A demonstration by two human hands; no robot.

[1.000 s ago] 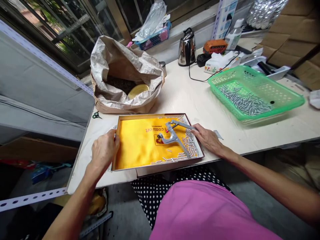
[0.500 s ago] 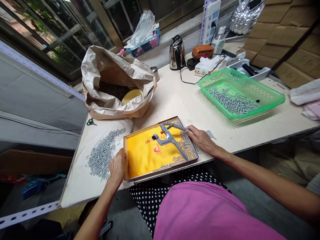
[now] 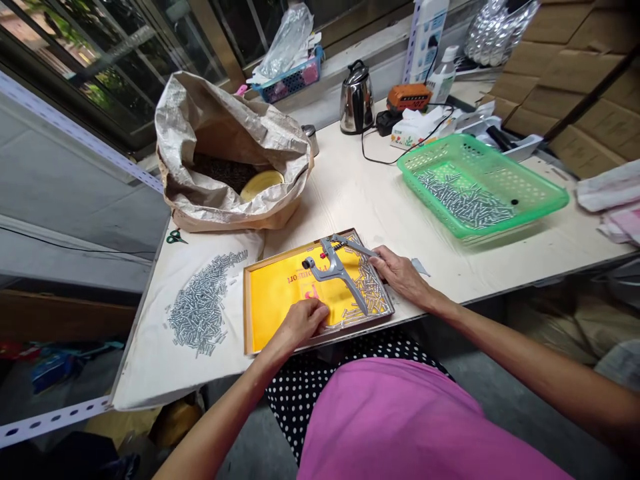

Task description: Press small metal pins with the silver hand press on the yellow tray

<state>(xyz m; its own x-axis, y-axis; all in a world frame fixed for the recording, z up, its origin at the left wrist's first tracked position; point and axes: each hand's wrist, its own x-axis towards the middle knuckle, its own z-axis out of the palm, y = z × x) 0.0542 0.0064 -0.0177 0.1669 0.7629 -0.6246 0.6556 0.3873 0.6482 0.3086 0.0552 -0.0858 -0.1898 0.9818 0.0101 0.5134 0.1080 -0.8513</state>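
Note:
A cardboard tray (image 3: pixel 295 257) lined with yellow printed cloth sits at the table's front edge. A grey metal hand press (image 3: pixel 335 270) lies on the cloth, and my right hand (image 3: pixel 400 277) grips its upper handle. My left hand (image 3: pixel 303 321) rests curled on the cloth near the tray's front rim, and its fingertips are partly hidden. Small silver metal pins (image 3: pixel 373 293) are scattered along the tray's right side. A larger heap of the same pins (image 3: pixel 200 303) lies on a white cloth (image 3: pixel 150 353) left of the tray.
A brown paper sack (image 3: pixel 205 147) with dark contents and a yellow disc stands behind the tray. Green-handled scissors (image 3: pixel 176 237) lie beside it. A green plastic basket (image 3: pixel 520 217) holds more pins at right. A steel kettle (image 3: pixel 357 100) stands further back.
The tray has slid right, uncovering the heap of pins on the white cloth. My left hand has moved from the tray's left rim onto the cloth. My right hand stays on the press.

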